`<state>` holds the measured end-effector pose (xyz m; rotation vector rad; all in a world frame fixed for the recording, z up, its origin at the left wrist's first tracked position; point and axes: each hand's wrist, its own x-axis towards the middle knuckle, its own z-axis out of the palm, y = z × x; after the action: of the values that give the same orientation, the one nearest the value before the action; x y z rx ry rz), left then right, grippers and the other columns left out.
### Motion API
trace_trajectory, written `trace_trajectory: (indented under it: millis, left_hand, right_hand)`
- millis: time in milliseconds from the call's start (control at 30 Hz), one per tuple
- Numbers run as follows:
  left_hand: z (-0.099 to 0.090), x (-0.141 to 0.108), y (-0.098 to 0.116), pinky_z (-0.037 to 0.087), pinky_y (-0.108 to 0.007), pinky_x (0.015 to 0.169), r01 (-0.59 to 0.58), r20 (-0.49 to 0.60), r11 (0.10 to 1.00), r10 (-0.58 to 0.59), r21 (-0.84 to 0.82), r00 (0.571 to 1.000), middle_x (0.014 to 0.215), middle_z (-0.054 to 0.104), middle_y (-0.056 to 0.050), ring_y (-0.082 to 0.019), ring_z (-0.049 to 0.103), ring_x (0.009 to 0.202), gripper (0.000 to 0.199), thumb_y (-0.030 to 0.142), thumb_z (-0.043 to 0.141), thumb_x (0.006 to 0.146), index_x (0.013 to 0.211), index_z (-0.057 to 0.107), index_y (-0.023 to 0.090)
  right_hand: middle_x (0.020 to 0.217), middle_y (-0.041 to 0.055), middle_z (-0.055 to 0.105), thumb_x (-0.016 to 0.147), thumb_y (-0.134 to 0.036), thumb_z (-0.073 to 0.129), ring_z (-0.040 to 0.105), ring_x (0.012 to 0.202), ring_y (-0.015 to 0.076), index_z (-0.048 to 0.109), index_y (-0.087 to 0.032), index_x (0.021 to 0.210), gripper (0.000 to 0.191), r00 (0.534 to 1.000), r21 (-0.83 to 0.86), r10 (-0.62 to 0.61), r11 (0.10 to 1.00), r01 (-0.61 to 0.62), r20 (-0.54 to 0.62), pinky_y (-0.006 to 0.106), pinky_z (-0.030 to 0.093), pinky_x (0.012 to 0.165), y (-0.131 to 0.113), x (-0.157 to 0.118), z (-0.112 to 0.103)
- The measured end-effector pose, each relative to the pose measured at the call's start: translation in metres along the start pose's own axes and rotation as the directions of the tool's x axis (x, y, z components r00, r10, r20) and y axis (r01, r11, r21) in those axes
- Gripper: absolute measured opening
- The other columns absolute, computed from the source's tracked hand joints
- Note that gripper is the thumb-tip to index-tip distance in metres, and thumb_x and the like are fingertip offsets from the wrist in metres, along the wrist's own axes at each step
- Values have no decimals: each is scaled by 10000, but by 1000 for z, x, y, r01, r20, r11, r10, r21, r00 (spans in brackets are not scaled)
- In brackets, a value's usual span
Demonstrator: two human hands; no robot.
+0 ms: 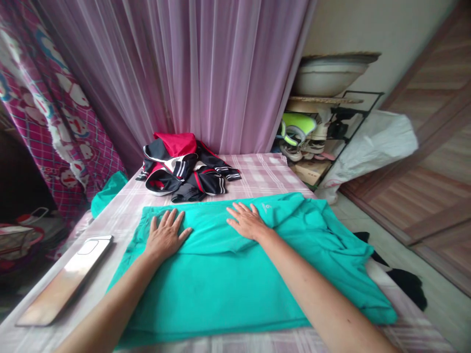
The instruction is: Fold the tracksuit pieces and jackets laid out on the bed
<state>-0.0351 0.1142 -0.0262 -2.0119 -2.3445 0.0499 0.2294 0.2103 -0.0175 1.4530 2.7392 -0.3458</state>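
Note:
A teal shirt [228,289] with a small pale logo lies spread over the near part of the table, wrinkled toward its right side. My left hand [166,236] rests flat on its upper left area, fingers apart. To the right, my right hand [247,221] presses on the upper middle of the cloth, just left of the logo, with its fingers stretched out. Neither hand grips anything. Beyond the shirt sits a crumpled pile of navy, red and white clothing [180,166] with striped cuffs.
A phone [66,282] lies face down on the checked tablecloth [263,174] at the left. Teal fabric [108,193] hangs at the table's left edge. Purple curtains [206,73] close off the back. A shoe rack [316,142], a white sack [371,147] and a wooden door [423,162] stand right.

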Motion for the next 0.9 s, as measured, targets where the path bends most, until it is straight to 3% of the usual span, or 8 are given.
trace_trajectory:
  millis: [100, 233, 367, 467, 567, 700, 800, 900]
  left_hand:
    - [-2, 0, -1, 126, -597, 1191, 7, -3, 1000, -7, -5, 1000, 1615, 297, -110, -316, 220, 1498, 680, 587, 357, 956, 1535, 330, 232]
    - [-1, -1, 0, 129, -602, 1185, -1, -23, 1000, 1, -23, 1000, 1608, 314, -114, -323, 236, 1491, 690, 603, 357, 947, 1527, 347, 231]
    - [2, -1, 0, 128, -605, 1184, -13, -51, 1000, 13, -19, 999, 1603, 322, -120, -323, 254, 1484, 686, 600, 352, 949, 1522, 360, 224]
    - [2, -1, 1, 128, -599, 1187, -8, -51, 1000, 7, -18, 999, 1603, 319, -123, -322, 252, 1485, 689, 598, 358, 948, 1522, 361, 215]
    - [2, -1, 2, 123, -601, 1188, -4, -46, 999, 2, -37, 999, 1604, 318, -124, -322, 242, 1488, 689, 598, 366, 946, 1523, 358, 220]
    - [1, -1, 2, 99, -583, 1196, 9, -42, 998, -12, -59, 999, 1605, 321, -118, -314, 227, 1494, 683, 597, 374, 944, 1521, 358, 232]
    - [1, -2, 2, 101, -573, 1198, 14, -40, 999, -16, -41, 999, 1608, 313, -115, -305, 227, 1495, 687, 599, 362, 948, 1528, 343, 232]
    - [0, -2, 3, 113, -584, 1193, 10, -42, 999, -12, -40, 999, 1606, 316, -117, -308, 235, 1493, 691, 602, 359, 946, 1528, 342, 230]
  right_hand:
    - [1626, 47, 268, 1001, -539, 228, 201, 1499, 224, 334, -300, 1538, 598, 985, -72, 160, 984, -164, -57, 532, 75, 1204, 51, -6, 2]
    - [1632, 24, 255, 1011, -482, 202, 191, 1500, 211, 301, -291, 1550, 581, 905, -118, 412, 899, -422, -105, 528, 88, 1205, 114, -19, 2]
    - [1632, 39, 259, 1010, -467, 188, 226, 1489, 208, 296, -267, 1554, 590, 865, -131, 490, 856, -500, -104, 486, 129, 1208, 138, -25, -3]
    - [1628, 63, 268, 1006, -460, 198, 244, 1482, 227, 309, -248, 1550, 594, 854, -122, 515, 845, -520, -75, 509, 149, 1201, 131, -23, -10]
    - [1620, 93, 282, 1001, -461, 202, 244, 1480, 260, 314, -231, 1548, 604, 852, -89, 510, 849, -520, -115, 561, 173, 1182, 107, -20, -17]
    - [1632, 66, 255, 1001, -497, 195, 211, 1489, 259, 290, -283, 1556, 602, 924, -39, 317, 942, -332, -212, 576, 160, 1178, 56, -23, -8]
    - [1640, 50, 233, 995, -540, 228, 178, 1500, 258, 305, -323, 1547, 598, 965, -27, 226, 972, -232, -132, 591, 119, 1177, 24, -29, 9]
    - [1643, 58, 221, 993, -551, 242, 162, 1504, 262, 306, -324, 1547, 601, 967, -30, 243, 969, -245, -73, 604, 83, 1175, 13, -36, 17]
